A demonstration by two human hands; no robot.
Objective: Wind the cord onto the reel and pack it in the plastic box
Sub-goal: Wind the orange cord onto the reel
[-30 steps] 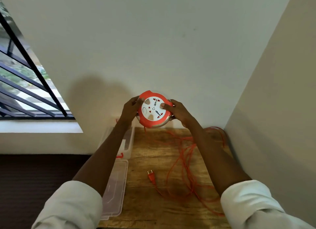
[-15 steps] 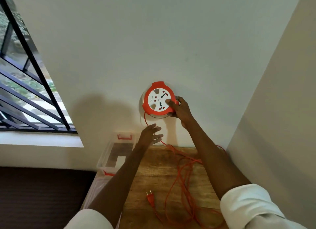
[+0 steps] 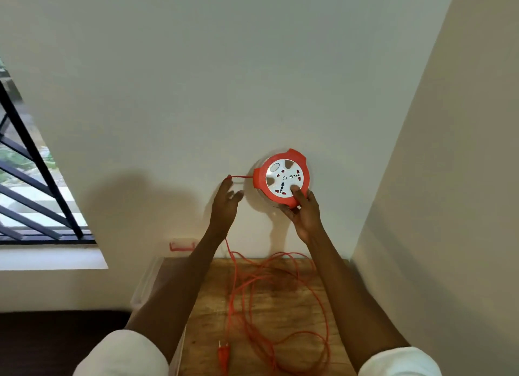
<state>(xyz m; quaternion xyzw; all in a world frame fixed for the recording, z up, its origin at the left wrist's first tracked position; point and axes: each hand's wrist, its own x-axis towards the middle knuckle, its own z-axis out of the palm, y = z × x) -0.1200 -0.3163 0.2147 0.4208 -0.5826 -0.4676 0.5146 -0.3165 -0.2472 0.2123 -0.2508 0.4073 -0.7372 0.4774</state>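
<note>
Since half a second ago the left hand [image 3: 224,204] has risen from near the bench to the reel's 9 o'clock side, where the cord [image 3: 254,300] runs out to its fingertips; whether those fingers pinch it or merely guide it I cannot tell. The right hand [image 3: 304,215] grips the orange-and-white socket reel [image 3: 282,177] at its 5 o'clock rim, thumb on the face, holding it up before the wall. Most of the cord lies in loose loops on the wooden bench [image 3: 283,297], its plug [image 3: 223,356] at 6 o'clock. The plastic box [image 3: 148,283] stands at the bench's 9 o'clock edge, largely behind the left arm. The cord looks thin, limp and tangle-prone, so it is best fed near the reel; the reel seems light, rigid and smooth, best held by the rim.
</note>
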